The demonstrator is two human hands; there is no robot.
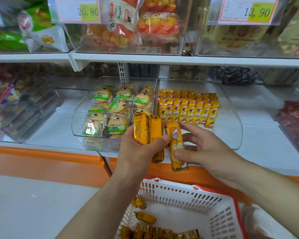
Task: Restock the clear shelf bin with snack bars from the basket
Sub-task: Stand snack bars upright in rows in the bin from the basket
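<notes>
Snack bar (177, 145) upright, cartoon face outward, pinched by right hand (205, 150).

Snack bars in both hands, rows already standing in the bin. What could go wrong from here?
1. The right hand holds its bar with thumb and fingertips only; it could slip and drop, perhaps missing the basket.
2. The left hand grips two bars stacked together; one may slide out.
3. Pushing a bar in could topple the upright rows in the bin.
</notes>
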